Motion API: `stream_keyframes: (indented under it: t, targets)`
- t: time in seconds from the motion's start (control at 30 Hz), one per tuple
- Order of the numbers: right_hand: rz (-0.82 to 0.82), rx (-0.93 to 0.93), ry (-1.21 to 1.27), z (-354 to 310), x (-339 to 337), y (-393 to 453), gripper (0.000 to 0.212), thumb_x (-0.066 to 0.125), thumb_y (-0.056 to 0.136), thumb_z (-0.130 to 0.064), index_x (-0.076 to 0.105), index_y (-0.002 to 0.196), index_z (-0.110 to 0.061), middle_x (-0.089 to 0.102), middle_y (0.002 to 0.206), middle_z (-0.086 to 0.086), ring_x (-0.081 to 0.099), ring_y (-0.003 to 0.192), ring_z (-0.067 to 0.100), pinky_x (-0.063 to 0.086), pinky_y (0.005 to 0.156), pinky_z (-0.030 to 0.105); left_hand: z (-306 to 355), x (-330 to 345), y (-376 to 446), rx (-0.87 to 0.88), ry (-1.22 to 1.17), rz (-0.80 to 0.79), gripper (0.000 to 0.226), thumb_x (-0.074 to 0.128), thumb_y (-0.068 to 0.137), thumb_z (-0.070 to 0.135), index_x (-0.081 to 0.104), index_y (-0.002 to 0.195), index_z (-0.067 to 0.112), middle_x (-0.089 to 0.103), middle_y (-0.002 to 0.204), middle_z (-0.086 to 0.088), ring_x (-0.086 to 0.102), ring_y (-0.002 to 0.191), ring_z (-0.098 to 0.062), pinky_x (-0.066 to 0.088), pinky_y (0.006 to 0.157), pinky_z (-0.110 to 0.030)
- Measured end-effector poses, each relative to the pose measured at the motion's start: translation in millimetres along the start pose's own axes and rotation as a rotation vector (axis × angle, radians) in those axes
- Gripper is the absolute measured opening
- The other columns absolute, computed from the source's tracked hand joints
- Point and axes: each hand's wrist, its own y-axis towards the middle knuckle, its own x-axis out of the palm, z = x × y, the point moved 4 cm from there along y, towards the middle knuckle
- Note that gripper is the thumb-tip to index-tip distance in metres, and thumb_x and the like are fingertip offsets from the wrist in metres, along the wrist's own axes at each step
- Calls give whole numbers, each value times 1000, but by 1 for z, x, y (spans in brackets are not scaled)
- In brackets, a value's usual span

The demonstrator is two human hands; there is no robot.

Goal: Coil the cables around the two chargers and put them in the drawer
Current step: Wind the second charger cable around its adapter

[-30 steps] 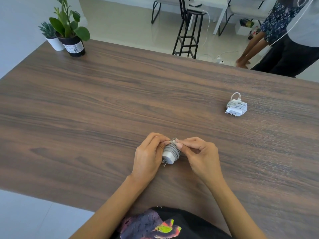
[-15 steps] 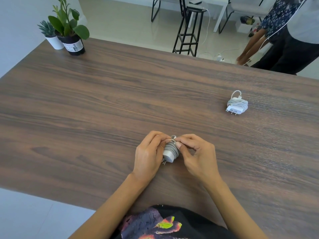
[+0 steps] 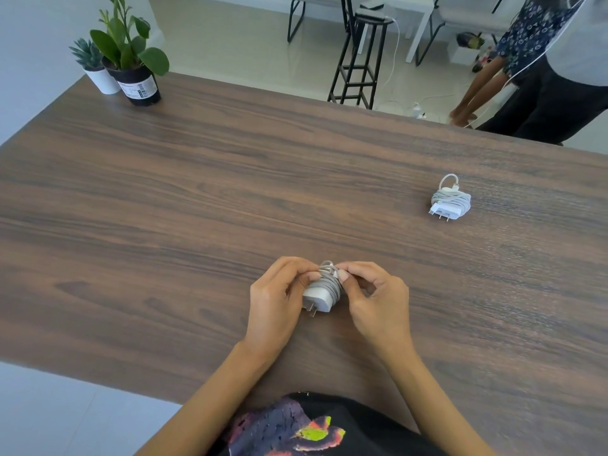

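both hands on the near charger, second charger wrapped at the right

the left hand (image 3: pixel 276 301) and the right hand (image 3: pixel 378 301) meet over a white charger (image 3: pixel 317 296) near the middle of the near edge of the dark wood counter (image 3: pixel 197 199). the left hand is clamped on the charger's left side, fingers curled over its far end. the right hand pinches at the top of the grey cable (image 3: pixel 330 279) that is wound in tight turns round the charger's body, thumb and forefinger pressed together on the small loop at the far end. the charger lies tilted, its plug prongs pointing toward the near left, and whether it rests on the counter or is lifted just off it cannot be told.

the second charger (image 3: pixel 450 205) lies well apart, far to the right on the counter, touched by neither hand. its white cable is coiled round the body, a short loop with the connector stands out at its far side, and its prongs point toward the near edge.

at the far left corner of the counter stand two potted plants, a leafy one in a black pot (image 3: pixel 139 87) and just beside it, to the left, a small spiky one in a white pot (image 3: pixel 102 79). beyond the far edge there is a black stool (image 3: pixel 358 60) on a pale floor, and a person (image 3: pixel 539 70) stands at the far right. no drawer is in view.
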Motion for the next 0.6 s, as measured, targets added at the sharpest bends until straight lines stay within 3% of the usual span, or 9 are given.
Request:
stream_keyframes:
  t: [0.23, 0.4, 0.6]
  targets:
    - [-19, 88, 114, 1, 3, -2, 16, 69, 81, -5, 73, 81, -21, 73, 82, -9, 69, 79, 4, 54, 76, 22, -1, -7, -17, 11, 59, -156, 52, 67, 74, 44, 67, 114, 10, 62, 121, 3, 56, 113, -2, 40, 99, -11]
    - [-138, 106, 94, 1, 7, 0, 25, 66, 83, -3, 68, 80, -28, 71, 84, -10, 67, 79, 4, 53, 77, 23, -1, -8, -22, 19, 82, -202, 52, 65, 78, 35, 58, 125, 14, 54, 132, 2, 44, 128, -4, 31, 107, -11]
    - [-140, 138, 129, -2, 9, 8, 25, 68, 82, -4, 68, 78, -29, 72, 86, -9, 69, 79, 6, 53, 78, 22, -9, -5, -11, -39, 0, -197, 46, 70, 77, 11, 61, 123, 15, 50, 131, 15, 40, 129, 5, 30, 105, -9]
